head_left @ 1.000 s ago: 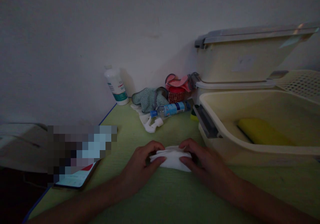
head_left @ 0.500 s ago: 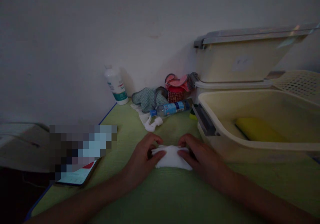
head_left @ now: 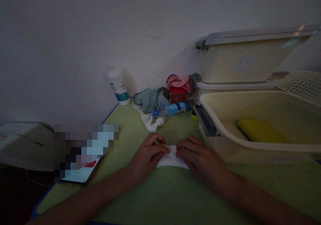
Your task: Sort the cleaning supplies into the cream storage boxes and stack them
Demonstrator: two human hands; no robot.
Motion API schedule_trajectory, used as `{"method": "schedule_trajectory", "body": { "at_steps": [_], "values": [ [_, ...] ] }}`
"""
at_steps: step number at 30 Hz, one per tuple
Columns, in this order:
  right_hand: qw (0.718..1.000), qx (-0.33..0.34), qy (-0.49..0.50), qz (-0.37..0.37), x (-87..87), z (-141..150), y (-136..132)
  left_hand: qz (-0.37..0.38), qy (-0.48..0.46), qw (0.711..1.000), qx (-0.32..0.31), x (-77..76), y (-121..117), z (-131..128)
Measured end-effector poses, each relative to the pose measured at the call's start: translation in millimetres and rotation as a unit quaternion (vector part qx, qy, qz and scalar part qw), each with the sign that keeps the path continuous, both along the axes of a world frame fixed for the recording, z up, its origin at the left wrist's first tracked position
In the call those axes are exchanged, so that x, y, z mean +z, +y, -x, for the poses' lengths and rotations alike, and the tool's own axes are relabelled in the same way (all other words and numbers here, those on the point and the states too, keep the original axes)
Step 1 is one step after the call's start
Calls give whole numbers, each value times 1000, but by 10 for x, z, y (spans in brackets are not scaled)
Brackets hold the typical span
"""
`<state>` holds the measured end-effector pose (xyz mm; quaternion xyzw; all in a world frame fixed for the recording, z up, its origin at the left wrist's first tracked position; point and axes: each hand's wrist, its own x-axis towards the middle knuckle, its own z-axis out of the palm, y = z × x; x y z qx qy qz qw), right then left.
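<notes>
A folded white cloth (head_left: 172, 159) lies on the green tabletop in front of me, bunched into a small flat bundle. My left hand (head_left: 150, 153) grips its left end, with the thumb and fingers curled around the edge. At the opposite end, my right hand (head_left: 198, 153) has its fingers bent over the top of the fabric. Both hands rest low at the table, a short gap apart, and the cloth's middle shows between them. Its outer ends are covered by my fingers.
A cream bin (head_left: 225, 148) holding a yellow sponge-like block (head_left: 260, 130) stands right. Behind are a lidded box (head_left: 233, 63), a plastic bottle (head_left: 173, 109), a white spray nozzle (head_left: 154, 124), grey-green mesh cloth (head_left: 150, 99) and a white bottle (head_left: 119, 86). A phone (head_left: 79, 175) lies left.
My fingers have shifted on the cloth, the right ones now lying over its top. The bundle looks narrower between my hands. The view has tilted slightly.
</notes>
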<state>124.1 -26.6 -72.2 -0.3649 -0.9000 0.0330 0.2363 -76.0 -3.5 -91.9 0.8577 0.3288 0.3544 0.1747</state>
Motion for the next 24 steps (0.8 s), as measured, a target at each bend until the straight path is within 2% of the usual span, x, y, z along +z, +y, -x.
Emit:
{"method": "schedule_trajectory", "body": {
  "at_steps": [3, 9, 14, 19, 24],
  "values": [
    [999, 8, -20, 37, 45, -17, -11, -68, 45, 996, -35, -4, 9, 14],
    [995, -41, -75, 46, 43, -1, -61, -139, 175, 974, -32, 59, -57, 39],
    [993, -68, -94, 22, -33, 29, -41, -119, 225, 967, -20, 95, -143, 34],
    [992, -85, -91, 19, -47, 30, -37, -106, 207, 972, 17, 34, -129, 7],
    [992, -83, -96, -2, -61, 27, -27, -80, 200, 976, 24, 11, -61, 12]
  ]
}}
